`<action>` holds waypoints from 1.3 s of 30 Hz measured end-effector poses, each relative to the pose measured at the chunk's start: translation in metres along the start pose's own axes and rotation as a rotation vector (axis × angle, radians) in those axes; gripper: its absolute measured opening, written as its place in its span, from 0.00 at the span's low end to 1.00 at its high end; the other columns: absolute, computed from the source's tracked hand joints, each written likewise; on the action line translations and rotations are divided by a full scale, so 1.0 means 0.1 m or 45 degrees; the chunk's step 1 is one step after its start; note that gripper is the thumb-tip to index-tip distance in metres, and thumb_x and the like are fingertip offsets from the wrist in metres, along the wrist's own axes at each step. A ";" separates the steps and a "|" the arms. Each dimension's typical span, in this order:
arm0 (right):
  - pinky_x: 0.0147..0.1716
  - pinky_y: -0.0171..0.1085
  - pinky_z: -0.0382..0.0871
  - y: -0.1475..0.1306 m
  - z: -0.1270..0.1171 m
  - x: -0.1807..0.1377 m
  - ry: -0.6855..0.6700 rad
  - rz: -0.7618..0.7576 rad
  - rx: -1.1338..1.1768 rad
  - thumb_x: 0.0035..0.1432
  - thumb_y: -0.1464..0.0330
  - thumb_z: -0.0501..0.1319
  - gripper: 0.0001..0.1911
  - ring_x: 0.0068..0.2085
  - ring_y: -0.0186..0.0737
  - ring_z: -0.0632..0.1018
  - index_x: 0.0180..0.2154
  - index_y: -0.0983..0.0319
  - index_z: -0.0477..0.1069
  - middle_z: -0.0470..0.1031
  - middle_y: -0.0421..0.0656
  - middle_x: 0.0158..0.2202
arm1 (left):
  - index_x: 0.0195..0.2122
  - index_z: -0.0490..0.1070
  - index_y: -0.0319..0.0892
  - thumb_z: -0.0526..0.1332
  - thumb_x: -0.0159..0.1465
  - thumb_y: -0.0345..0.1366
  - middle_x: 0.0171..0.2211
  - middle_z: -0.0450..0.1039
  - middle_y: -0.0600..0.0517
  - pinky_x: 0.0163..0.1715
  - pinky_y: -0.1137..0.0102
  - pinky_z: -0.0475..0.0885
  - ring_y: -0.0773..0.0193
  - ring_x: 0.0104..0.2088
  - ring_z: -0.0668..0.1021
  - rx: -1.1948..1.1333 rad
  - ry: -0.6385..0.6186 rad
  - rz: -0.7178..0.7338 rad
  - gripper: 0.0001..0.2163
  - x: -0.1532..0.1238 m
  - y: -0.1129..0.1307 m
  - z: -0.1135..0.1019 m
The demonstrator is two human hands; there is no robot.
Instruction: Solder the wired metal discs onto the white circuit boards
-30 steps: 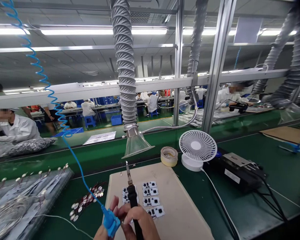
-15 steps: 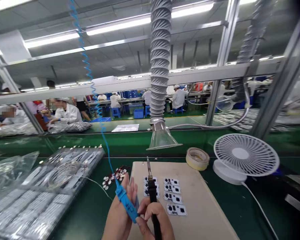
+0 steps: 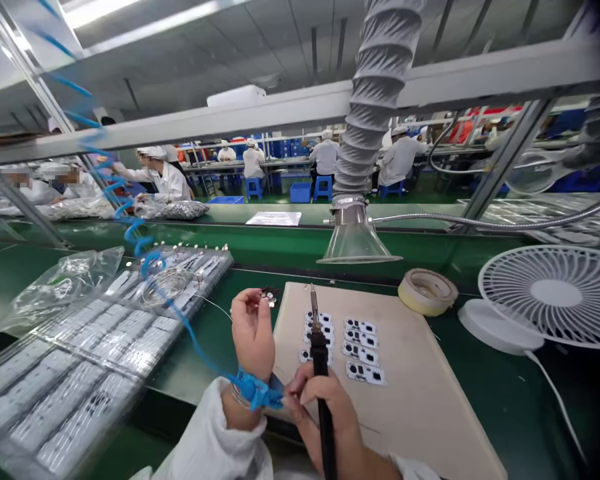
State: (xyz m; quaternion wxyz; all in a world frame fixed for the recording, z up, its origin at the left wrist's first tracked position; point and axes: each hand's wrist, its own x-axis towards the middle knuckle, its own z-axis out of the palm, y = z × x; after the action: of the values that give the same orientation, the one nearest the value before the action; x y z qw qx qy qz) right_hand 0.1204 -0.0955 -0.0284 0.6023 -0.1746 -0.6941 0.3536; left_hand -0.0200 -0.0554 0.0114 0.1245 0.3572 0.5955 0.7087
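My right hand [image 3: 325, 407] is closed around the black handle of a soldering iron [image 3: 321, 353], whose bare metal tip points up and away. Thumb and fingertip of the same hand also pinch the end of a blue wrist strap [image 3: 255, 390]. That strap now circles my left wrist, its coiled blue cord trailing up to the left. My left hand [image 3: 253, 337] holds nothing visible; its fingers curl loosely, with the thumb apart. Just beyond it lie small round silver parts with wires [image 3: 269, 298], partly hidden. Several small white circuit boards [image 3: 361, 350] lie in two columns on a beige board [image 3: 405, 400].
A tape roll [image 3: 427, 291] sits at the board's far right corner, beside a white fan [image 3: 555, 297]. A clear extraction hood [image 3: 360, 241] hangs above. Trays of white parts [image 3: 80, 380] and a plastic bag [image 3: 63, 283] fill the left. People in white work beyond.
The blue strap has gone from lying across my left hand to sitting around the left wrist. My left hand has pushed forward through it, fingers now curled. The view has tilted and shifted.
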 end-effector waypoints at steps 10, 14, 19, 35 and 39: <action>0.27 0.30 0.77 -0.10 -1.07 0.07 -0.182 0.363 -0.433 0.65 0.69 0.60 0.05 0.23 0.33 0.79 0.34 0.58 0.72 0.78 0.41 0.28 | 0.33 0.78 0.43 0.68 0.55 0.42 0.30 0.79 0.48 0.41 0.61 0.68 0.55 0.33 0.76 0.735 -0.858 0.091 0.09 0.61 -0.42 -0.71; 0.26 0.29 0.76 -0.14 -1.37 0.06 -0.273 0.339 -0.700 0.63 0.68 0.62 0.03 0.25 0.34 0.80 0.34 0.56 0.73 0.80 0.39 0.29 | 0.36 0.79 0.47 0.65 0.61 0.39 0.41 0.80 0.49 0.51 0.56 0.61 0.51 0.46 0.73 0.851 -1.207 0.302 0.05 0.31 -0.33 -0.64; 0.25 0.31 0.76 -0.09 -1.59 0.00 -0.432 0.270 -0.987 0.61 0.66 0.63 0.05 0.26 0.38 0.81 0.31 0.55 0.74 0.81 0.39 0.29 | 0.48 0.71 0.41 0.59 0.69 0.42 0.45 0.76 0.45 0.48 0.60 0.66 0.54 0.46 0.74 0.765 -1.657 0.754 0.12 -0.20 -0.32 -0.33; 0.38 0.30 0.80 -0.05 -1.45 -0.40 -0.459 0.456 -0.553 0.62 0.75 0.61 0.06 0.37 0.37 0.84 0.36 0.57 0.73 0.83 0.42 0.42 | 0.34 0.66 0.41 0.51 0.71 0.29 0.30 0.70 0.52 0.30 0.72 0.68 0.64 0.31 0.72 0.604 -1.691 0.675 0.08 -0.38 -0.28 -0.22; 0.33 0.27 0.79 -0.06 -1.45 -0.37 -0.441 0.437 -0.619 0.60 0.75 0.63 0.07 0.34 0.36 0.84 0.35 0.56 0.74 0.83 0.39 0.38 | 0.34 0.67 0.41 0.55 0.69 0.29 0.29 0.71 0.52 0.29 0.73 0.68 0.65 0.30 0.72 0.566 -1.650 0.611 0.06 -0.39 -0.20 -0.22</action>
State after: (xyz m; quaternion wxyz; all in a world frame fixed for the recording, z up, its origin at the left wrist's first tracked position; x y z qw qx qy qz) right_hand 0.2686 -0.0836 -0.0475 0.3481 -0.3646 -0.8105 0.2983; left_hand -0.0112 -0.0906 -0.0216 0.2178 0.8431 0.4372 0.2248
